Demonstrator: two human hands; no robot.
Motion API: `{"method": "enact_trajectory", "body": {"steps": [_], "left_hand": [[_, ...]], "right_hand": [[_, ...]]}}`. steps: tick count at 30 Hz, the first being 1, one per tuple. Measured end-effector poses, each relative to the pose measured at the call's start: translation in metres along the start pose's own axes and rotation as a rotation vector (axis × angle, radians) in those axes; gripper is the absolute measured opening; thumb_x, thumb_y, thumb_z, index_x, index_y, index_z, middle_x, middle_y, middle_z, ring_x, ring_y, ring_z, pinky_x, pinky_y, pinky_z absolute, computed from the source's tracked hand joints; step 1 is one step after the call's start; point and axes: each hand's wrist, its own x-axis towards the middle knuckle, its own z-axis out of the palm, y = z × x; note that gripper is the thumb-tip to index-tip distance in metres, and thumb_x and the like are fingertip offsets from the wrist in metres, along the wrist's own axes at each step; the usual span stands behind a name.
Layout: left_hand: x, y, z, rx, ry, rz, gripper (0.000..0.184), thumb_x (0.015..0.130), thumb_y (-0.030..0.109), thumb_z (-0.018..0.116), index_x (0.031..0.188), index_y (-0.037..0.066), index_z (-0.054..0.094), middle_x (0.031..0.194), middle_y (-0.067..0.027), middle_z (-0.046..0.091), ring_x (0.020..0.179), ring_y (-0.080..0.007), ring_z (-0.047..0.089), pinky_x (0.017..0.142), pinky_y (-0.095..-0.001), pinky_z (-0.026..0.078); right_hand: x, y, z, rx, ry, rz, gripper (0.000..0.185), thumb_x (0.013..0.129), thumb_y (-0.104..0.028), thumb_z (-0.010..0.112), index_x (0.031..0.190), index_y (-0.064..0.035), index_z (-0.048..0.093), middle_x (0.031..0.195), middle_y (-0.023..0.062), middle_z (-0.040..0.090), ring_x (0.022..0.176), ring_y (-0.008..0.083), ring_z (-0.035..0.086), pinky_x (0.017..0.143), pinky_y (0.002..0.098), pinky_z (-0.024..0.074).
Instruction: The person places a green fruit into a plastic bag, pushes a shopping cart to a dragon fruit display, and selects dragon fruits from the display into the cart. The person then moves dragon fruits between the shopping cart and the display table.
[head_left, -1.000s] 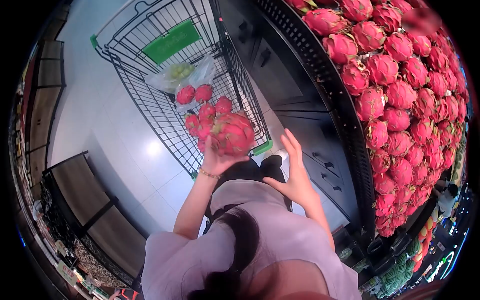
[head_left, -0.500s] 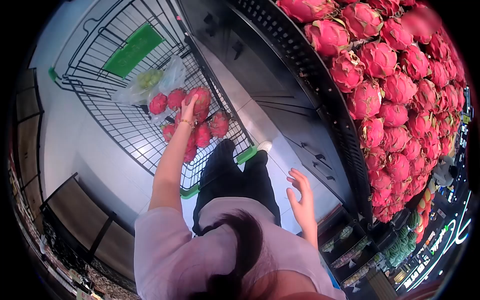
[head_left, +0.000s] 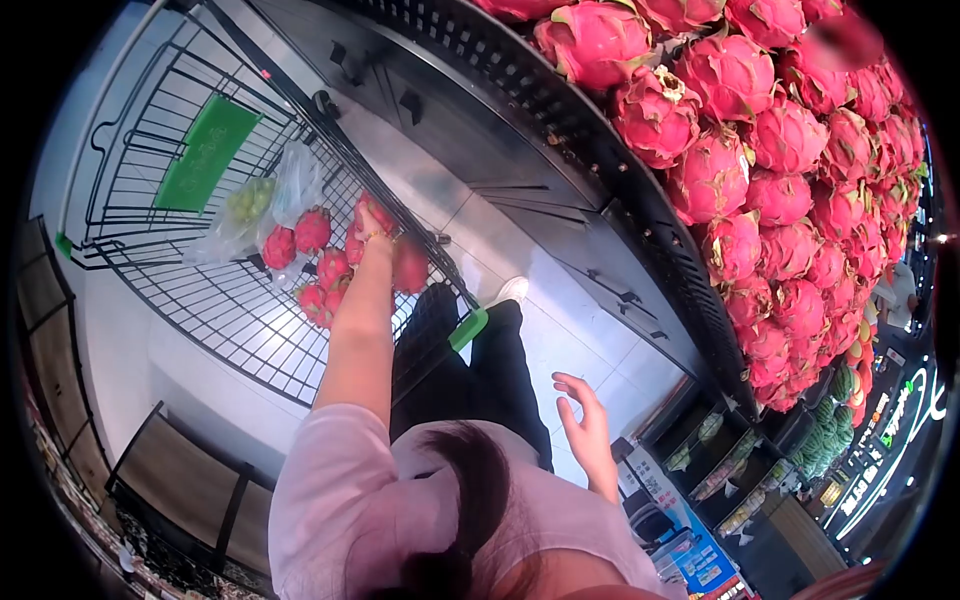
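Observation:
My left hand (head_left: 373, 224) reaches down into a shopping cart (head_left: 215, 300), its fingers curled on a dragon fruit (head_left: 366, 208). Part of that fruit is hidden behind the hand. Beside it in the cart lie several more dragon fruits (head_left: 313, 229), some partly covered by my forearm. Clear plastic bags (head_left: 296, 180) rest at the cart's far side, one with green fruit (head_left: 250, 200) inside, its kind too small to tell. My right hand (head_left: 585, 425) is in the air near my waist, fingers apart, with nothing in it.
A large heap of dragon fruits (head_left: 745, 130) fills a display stand with a black perforated rim (head_left: 560, 110) on the right. Watermelons (head_left: 825, 435) and shelves (head_left: 715, 470) stand beyond it. Brown-topped stands (head_left: 180, 480) are at the left.
My left hand and its dragon fruit sit lower in the cart, toward the side near the stand. The view has turned, shifting the cart leftward. My right hand stays raised and open.

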Motion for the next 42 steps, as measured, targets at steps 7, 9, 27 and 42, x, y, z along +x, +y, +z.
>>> {"method": "enact_trajectory", "body": {"steps": [7,9,27,42], "left_hand": [[-0.106,0.011,-0.048,0.288,-0.271,0.096,0.084,0.079,0.061,0.05,0.142,0.017,0.018,0.141,-0.0145,0.03,0.116,-0.0307,0.046,0.087,-0.0431,0.042],[-0.124,0.014,-0.073,0.432,-0.335,0.072,0.078,0.08,0.061,0.047,0.142,0.019,0.021,0.141,-0.0125,0.032,0.113,-0.0303,0.047,0.081,-0.0438,0.044],[-0.3,0.047,-0.351,2.133,-0.21,1.622,0.036,0.079,0.033,0.05,0.094,0.005,0.067,0.103,-0.015,0.061,0.11,-0.0314,0.048,0.103,-0.0461,0.026],[-0.313,0.035,-0.344,2.266,-0.074,1.537,0.046,0.086,0.043,0.037,0.102,0.011,0.067,0.109,-0.0086,0.063,0.116,-0.028,0.045,0.099,-0.0503,0.024]], "right_hand": [[-0.009,-0.002,0.012,-0.049,-0.029,-0.007,0.033,0.083,-0.002,0.054,0.116,-0.0033,0.052,0.11,0.014,0.059,0.101,0.0251,0.058,0.088,0.0329,0.044],[-0.014,-0.001,0.017,-0.07,-0.04,-0.011,0.033,0.083,-0.003,0.055,0.116,-0.0038,0.052,0.11,0.0143,0.059,0.101,0.0252,0.058,0.087,0.033,0.0443],[-0.098,0.079,0.124,-0.157,-0.088,-0.283,0.042,0.085,-0.024,0.055,0.121,-0.0039,0.05,0.116,0.0174,0.056,0.104,0.0319,0.055,0.088,0.0376,0.044],[-0.121,0.117,0.279,0.047,-0.1,-0.232,0.079,0.083,-0.042,0.056,0.137,0.0027,0.021,0.137,0.0278,0.029,0.129,0.0372,0.029,0.106,0.0398,0.0279]]}}
